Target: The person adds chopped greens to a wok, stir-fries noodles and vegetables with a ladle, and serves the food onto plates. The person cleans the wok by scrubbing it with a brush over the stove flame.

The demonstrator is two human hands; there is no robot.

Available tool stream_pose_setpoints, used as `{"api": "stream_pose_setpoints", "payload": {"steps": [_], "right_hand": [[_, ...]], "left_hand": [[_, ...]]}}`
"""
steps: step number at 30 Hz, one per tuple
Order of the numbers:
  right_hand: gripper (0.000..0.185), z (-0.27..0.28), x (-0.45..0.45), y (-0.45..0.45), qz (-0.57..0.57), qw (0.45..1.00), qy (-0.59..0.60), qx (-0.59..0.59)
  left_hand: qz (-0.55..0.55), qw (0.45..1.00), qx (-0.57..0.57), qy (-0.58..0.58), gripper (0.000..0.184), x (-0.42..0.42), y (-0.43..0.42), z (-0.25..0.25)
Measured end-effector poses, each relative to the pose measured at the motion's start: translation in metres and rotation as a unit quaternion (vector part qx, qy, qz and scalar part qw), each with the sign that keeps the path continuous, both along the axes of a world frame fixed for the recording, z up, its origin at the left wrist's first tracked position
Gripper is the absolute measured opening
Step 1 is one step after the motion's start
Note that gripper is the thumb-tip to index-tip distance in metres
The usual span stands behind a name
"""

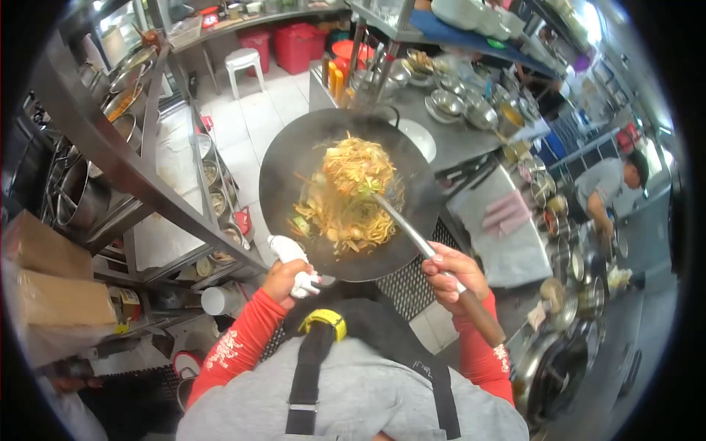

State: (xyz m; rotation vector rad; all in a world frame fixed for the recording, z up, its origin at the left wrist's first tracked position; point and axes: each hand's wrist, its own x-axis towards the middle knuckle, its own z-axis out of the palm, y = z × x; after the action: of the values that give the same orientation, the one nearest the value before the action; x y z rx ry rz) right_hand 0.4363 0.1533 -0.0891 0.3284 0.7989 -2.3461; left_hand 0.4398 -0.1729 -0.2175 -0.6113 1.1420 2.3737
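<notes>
A large dark wok (283, 162) is held out in front of my body, with a light haze over it. My left hand (282, 281) is closed round a white cloth (287, 251) at the wok's near-left rim, where the handle is covered. My right hand (457, 275) grips a long-handled wok ladle (403, 223) with a metal shaft and a brown wooden end. The ladle's head is hidden under a heap of fried noodles (358, 167) with bits of cabbage and carrot. More noodles lie loose in the wok's near half.
To the left stands a metal rack (158, 191) with pots and cardboard boxes (55, 294). At the right, a steel counter (471, 136) carries bowls and a white plate (418, 140). A co-worker (603, 187) stands farther right. Behind are a white stool (245, 65) and red bins (294, 48).
</notes>
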Motion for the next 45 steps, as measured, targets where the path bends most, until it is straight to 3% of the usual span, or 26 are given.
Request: {"api": "stream_pose_setpoints", "payload": {"steps": [7,15,21,30,34,39,42,45], "right_hand": [[0.038,0.053,-0.071,0.075,0.038,0.998,0.057,0.013],[0.042,0.063,-0.134,0.145,0.023,0.993,0.096,0.065],[0.045,0.025,-0.186,0.196,0.025,0.984,0.098,0.143],[0.067,-0.075,-0.280,0.278,0.165,0.920,0.164,0.315],[0.065,-0.106,-0.307,0.285,0.205,0.912,0.190,0.300],[0.070,-0.132,-0.322,0.302,0.260,0.827,0.273,0.416],[0.072,-0.162,-0.326,0.305,0.238,0.687,0.473,0.498],[0.074,-0.180,-0.322,0.305,0.140,0.569,0.625,0.517]], "left_hand": [[0.131,0.991,0.001,0.003,0.012,0.007,0.044,0.013],[0.225,0.973,-0.048,-0.008,0.014,0.001,0.055,0.009],[0.311,0.949,-0.059,-0.016,0.013,-0.003,0.082,0.016],[0.443,0.893,-0.069,-0.034,0.010,-0.032,0.178,-0.005],[0.468,0.880,-0.058,-0.059,0.011,-0.046,0.211,0.015],[0.527,0.847,-0.047,-0.055,0.011,-0.041,0.261,0.026],[0.534,0.843,-0.045,-0.055,0.011,-0.040,0.273,0.030],[0.538,0.841,-0.048,-0.039,0.012,-0.032,0.290,0.016]]}}
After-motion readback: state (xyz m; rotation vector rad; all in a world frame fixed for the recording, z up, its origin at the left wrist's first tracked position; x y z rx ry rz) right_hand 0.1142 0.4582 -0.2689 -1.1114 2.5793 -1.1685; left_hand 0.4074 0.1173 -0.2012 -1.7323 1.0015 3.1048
